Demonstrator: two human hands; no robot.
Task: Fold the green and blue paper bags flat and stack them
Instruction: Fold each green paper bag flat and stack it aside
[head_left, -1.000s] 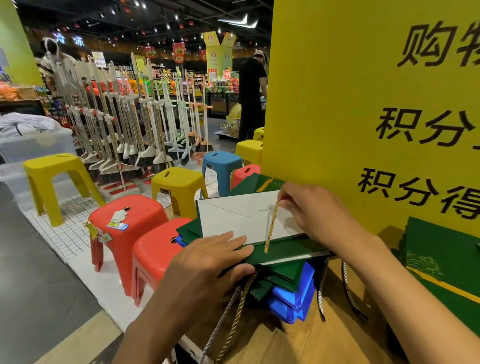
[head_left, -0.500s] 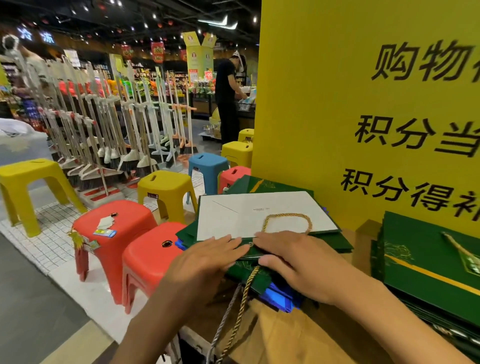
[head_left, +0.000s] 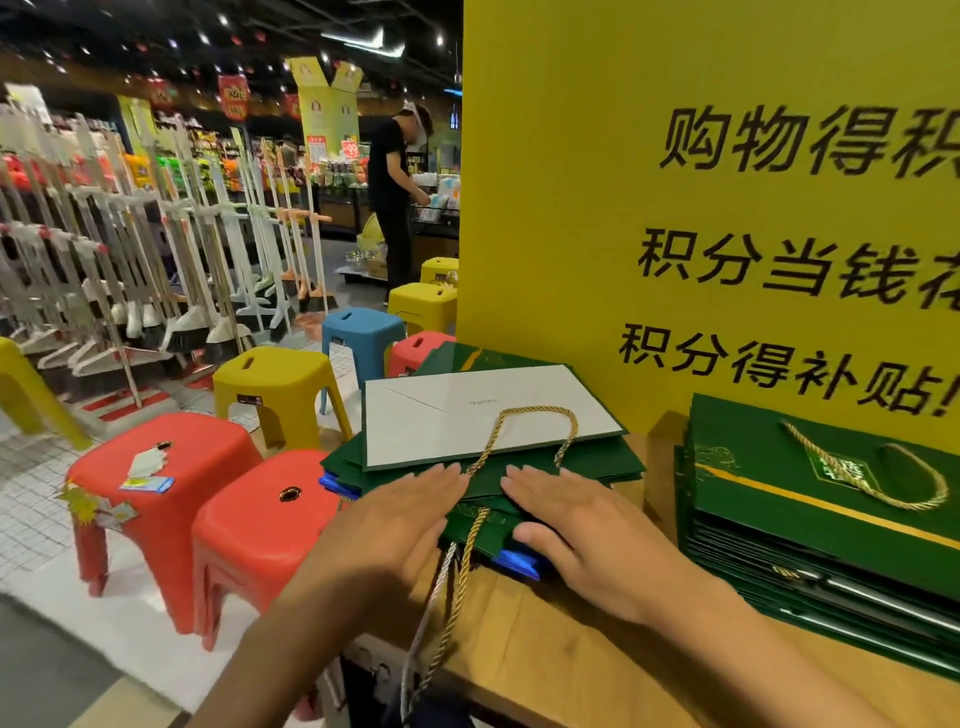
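Observation:
A stack of flattened paper bags lies on the wooden counter (head_left: 545, 639). Its top green bag (head_left: 587, 457) shows a white base panel (head_left: 457, 415) and a gold rope handle (head_left: 530, 431) lying across it. Blue bags (head_left: 514, 564) peek out underneath. My left hand (head_left: 395, 519) and my right hand (head_left: 576, 525) both rest flat, fingers straight, on the near edge of the top green bag, side by side. Gold and silver cords (head_left: 441, 613) hang off the counter's front edge between my wrists.
A second stack of flat green bags (head_left: 821, 519) lies at the right. A tall yellow sign board (head_left: 675, 208) stands behind the counter. Red stools (head_left: 260, 525), yellow and blue stools and a rack of brooms (head_left: 156, 234) fill the floor at left. A person stands far back.
My right hand let go of the gold handle and came down to the bag's near edge. Both hands now press flat on the top green bag.

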